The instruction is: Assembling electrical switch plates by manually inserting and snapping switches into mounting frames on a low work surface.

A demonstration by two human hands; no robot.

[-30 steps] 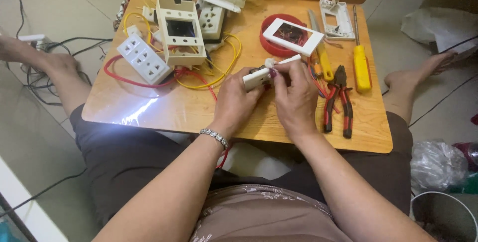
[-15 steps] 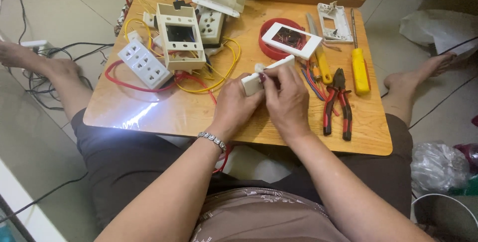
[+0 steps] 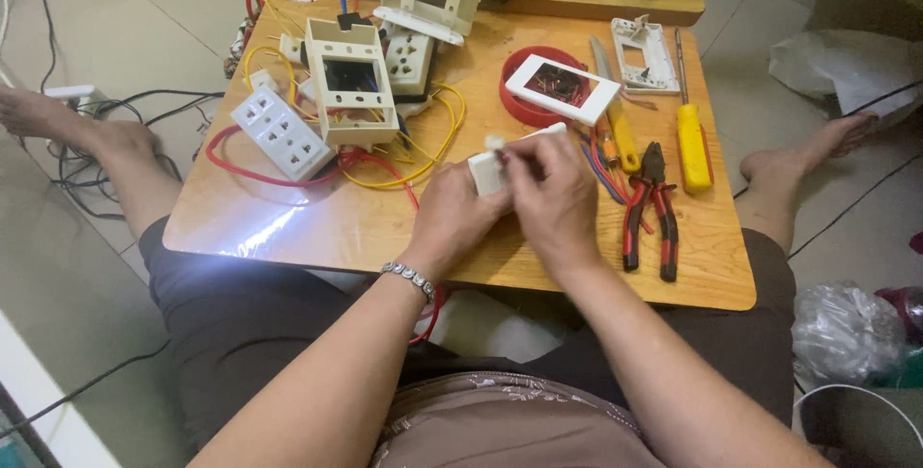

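Hands [image 3: 510,203] over wooden table [image 3: 317,227] (tiled floor [image 3: 115,25])

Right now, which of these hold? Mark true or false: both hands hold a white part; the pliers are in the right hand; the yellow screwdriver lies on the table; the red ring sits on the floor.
1. Both hands, left hand and right hand, hold the white part: true.
2. Pliers in the right hand: false, they lie on the table.
3. Yellow screwdriver on the table: true.
4. Red ring on the floor: false, it is on the table.

Silver bracelet [image 3: 408,278], dark shorts [image 3: 250,333], patterned shirt [image 3: 500,425]
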